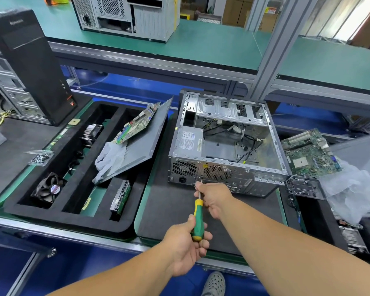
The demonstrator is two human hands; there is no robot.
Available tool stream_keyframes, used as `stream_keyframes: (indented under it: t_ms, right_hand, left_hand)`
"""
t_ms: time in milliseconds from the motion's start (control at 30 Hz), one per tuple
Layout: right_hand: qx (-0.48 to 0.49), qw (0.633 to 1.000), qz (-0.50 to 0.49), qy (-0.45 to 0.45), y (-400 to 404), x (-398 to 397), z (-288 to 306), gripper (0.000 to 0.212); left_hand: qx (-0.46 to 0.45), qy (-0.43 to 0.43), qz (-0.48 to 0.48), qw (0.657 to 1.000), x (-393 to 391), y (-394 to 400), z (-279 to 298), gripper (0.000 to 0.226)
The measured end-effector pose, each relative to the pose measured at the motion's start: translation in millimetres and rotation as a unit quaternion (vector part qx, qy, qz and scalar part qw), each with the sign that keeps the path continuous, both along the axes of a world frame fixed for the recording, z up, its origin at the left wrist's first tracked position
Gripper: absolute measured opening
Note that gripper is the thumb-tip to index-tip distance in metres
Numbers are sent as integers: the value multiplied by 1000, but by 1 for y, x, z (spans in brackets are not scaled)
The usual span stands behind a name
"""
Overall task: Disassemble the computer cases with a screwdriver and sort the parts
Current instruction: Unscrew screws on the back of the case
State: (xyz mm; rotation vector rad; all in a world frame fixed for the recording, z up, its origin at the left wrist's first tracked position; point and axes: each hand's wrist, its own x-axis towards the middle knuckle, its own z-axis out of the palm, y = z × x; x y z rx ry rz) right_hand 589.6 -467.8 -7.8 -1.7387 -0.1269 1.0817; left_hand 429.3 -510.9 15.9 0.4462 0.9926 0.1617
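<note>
An open grey computer case (224,144) lies on its side on a dark mat (169,212), its rear panel facing me, with the power supply (189,138) and loose cables inside. My left hand (186,244) grips the green and yellow handle of a screwdriver (197,218). Its shaft points up at the case's rear panel beside the power supply. My right hand (214,199) pinches the shaft near the tip, close against the panel.
A black foam sorting tray (13,208) at left holds a fan (49,188), a heatsink (92,133), a drive (121,197), a side panel (137,144) with a motherboard (135,124) and white gloves on it. A bag of screws (40,158) lies beside it. Another motherboard (310,153) and plastic lie at right. A black tower (30,67) stands far left.
</note>
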Motion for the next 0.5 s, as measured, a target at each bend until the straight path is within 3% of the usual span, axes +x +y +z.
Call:
stream_keyframes:
  t_ms: [100,167,233,300,400,500]
  right_hand:
    - [-7,1000,1,-8,1,-1,0,13]
    - [-3,1000,-1,-8,1,-3,-2,13]
    - [5,1000,-11,-3,1,-5,-3,14]
    - [11,1000,-23,1,2,-6,-3,18]
    - [2,1000,-14,24,1,-3,1,18]
    - [-14,997,24,69,-4,3,2,29]
  left_hand:
    - [76,66,-30,994,5,-1,2,39]
    - [175,128,-60,975,7,-2,-2,32]
    - [213,165,-50,962,7,-2,-7,29]
    - [158,132,-13,979,6,-2,-6,27]
    - [-8,12,34,999,0,-1,0,46]
    - [-61,-17,39,997,-6,2,-2,55]
